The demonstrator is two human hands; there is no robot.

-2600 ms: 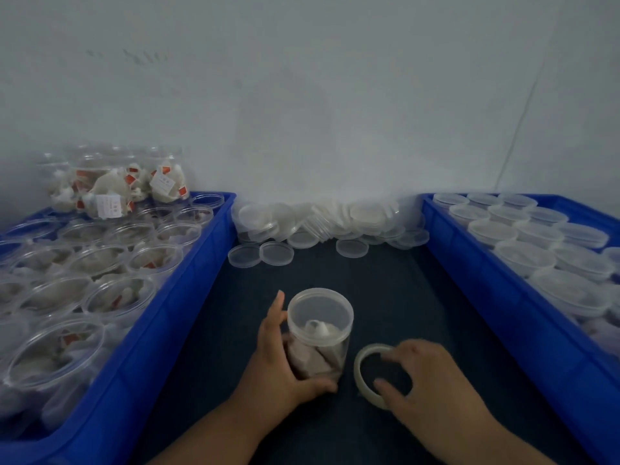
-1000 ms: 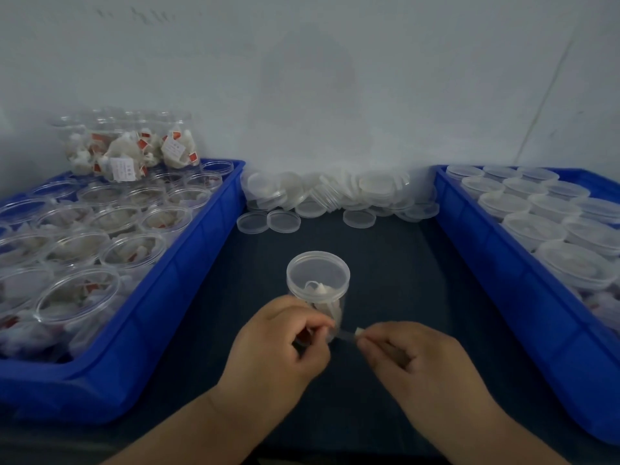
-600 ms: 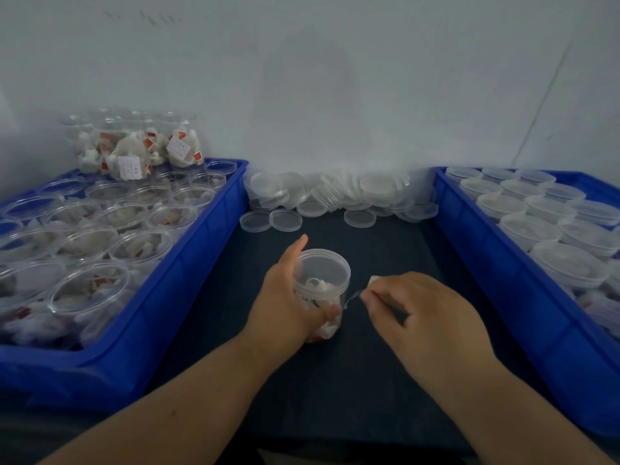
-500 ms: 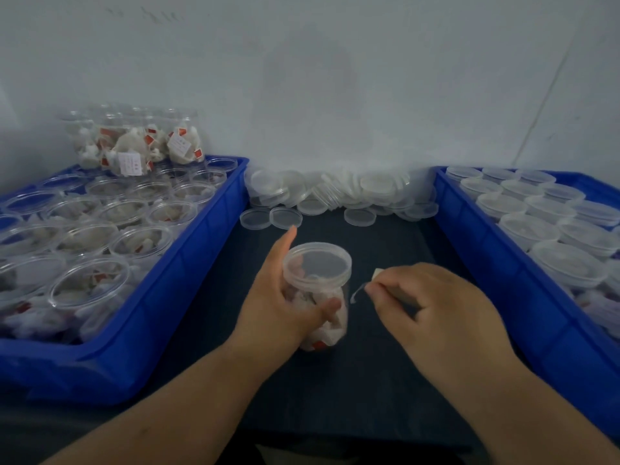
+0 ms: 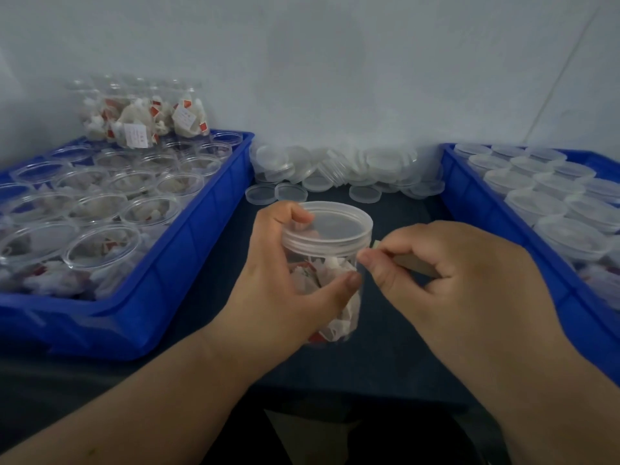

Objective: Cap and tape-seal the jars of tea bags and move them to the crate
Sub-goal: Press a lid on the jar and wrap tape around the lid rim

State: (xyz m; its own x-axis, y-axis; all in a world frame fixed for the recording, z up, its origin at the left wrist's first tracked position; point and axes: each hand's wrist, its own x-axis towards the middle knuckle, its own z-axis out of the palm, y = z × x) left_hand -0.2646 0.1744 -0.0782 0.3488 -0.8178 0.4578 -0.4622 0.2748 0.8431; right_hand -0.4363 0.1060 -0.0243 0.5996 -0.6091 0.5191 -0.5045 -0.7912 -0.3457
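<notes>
A clear plastic jar (image 5: pixel 330 280) of tea bags, closed with a translucent cap (image 5: pixel 330 226), is lifted above the dark mat. My left hand (image 5: pixel 281 273) grips it, fingers curled round the cap's far rim and thumb on the jar's front wall. My right hand (image 5: pixel 446 273) holds the tape roll (image 5: pixel 414 266) in its curled fingers and pinches the free tape end (image 5: pixel 375 245) against the right side of the cap. Most of the roll is hidden inside the hand.
The blue crate (image 5: pixel 198 236) on the left holds several uncapped jars of tea bags, with more stacked at its back. The blue crate (image 5: pixel 496 229) on the right holds several capped jars. Loose caps (image 5: pixel 335 169) are heaped against the wall behind the mat (image 5: pixel 385 347).
My left hand has raised the capped jar and curled its fingers over the cap's rim. My right hand has brought the tape end up against the cap's right side.
</notes>
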